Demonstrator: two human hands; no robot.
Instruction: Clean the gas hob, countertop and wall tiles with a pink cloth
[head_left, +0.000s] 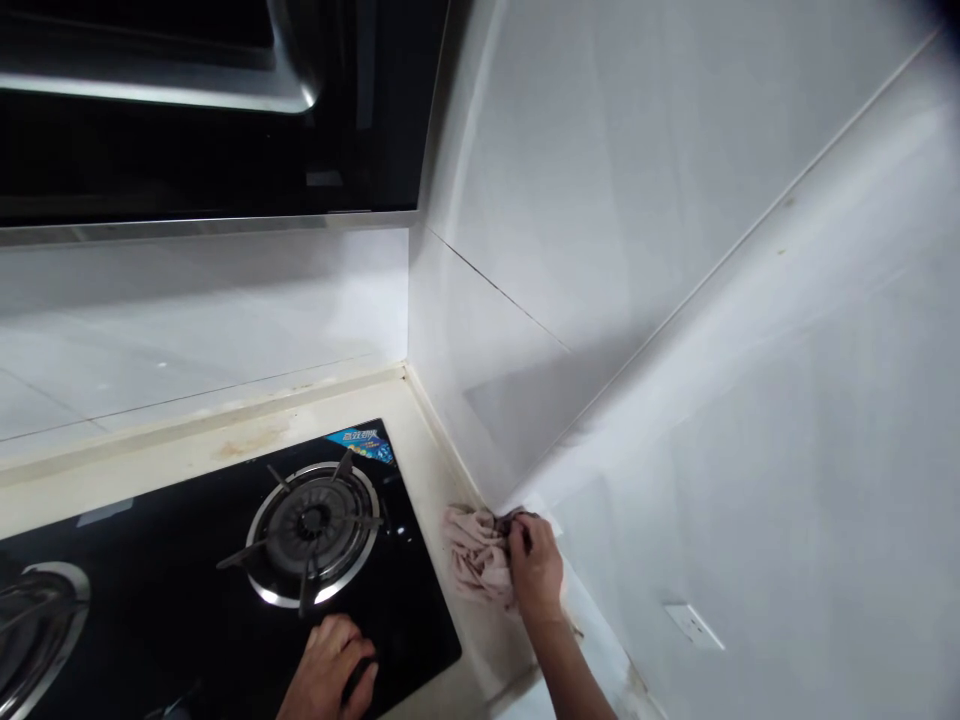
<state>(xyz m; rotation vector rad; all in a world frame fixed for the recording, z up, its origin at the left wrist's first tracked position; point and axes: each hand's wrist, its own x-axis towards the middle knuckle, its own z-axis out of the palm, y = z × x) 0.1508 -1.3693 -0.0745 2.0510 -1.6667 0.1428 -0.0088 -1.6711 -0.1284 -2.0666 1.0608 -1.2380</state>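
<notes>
Gripped pink cloth (476, 560) in right hand (540, 568); curled left hand (328, 665) over stove (180, 590), couldn't tell grip; read "高效" on far-right label (364, 442).

Surface (424, 450), cream, one, carrying: black glass stove (180, 580), one, inset-looking, two burners (313, 525) in view; brownish stain (255, 440), behind the stove; pink cloth (474, 555), one, crumpled, right of the stove, in my right hand (536, 563).
</notes>
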